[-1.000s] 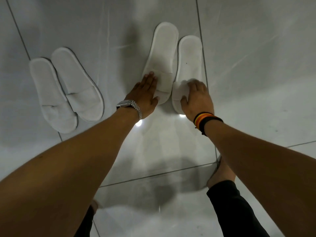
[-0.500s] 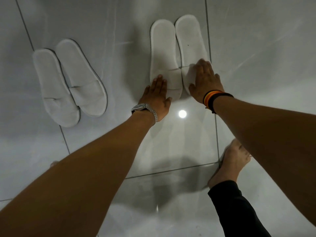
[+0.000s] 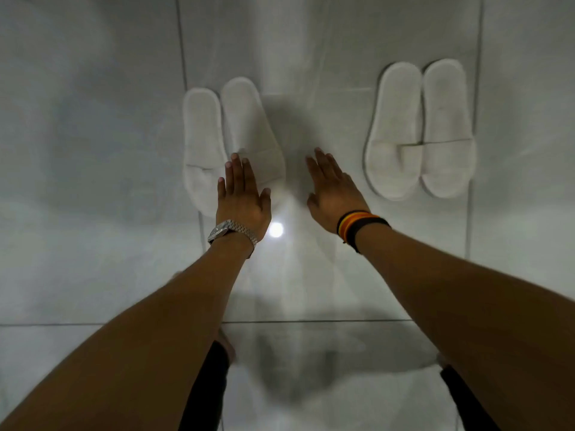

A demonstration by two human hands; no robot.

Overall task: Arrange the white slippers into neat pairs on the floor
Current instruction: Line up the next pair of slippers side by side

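Note:
Two pairs of white slippers lie on the grey tiled floor. The left pair (image 3: 230, 141) sits side by side, its right slipper slightly angled and overlapping the other at the toe. The right pair (image 3: 420, 129) lies straight and close together. My left hand (image 3: 241, 194), with a metal watch, hovers flat over the toe end of the left pair, fingers spread. My right hand (image 3: 333, 191), with striped wristbands, is flat and open over bare floor between the two pairs, touching neither.
Glossy grey floor tiles (image 3: 93, 150) with dark grout lines; a bright lamp reflection (image 3: 276, 229) sits between my wrists. My dark trouser legs (image 3: 205, 387) show at the bottom of the view.
Both hands have left the right pair, which now lies straight. The view and my hands have shifted left; my left hand is now over the left pair.

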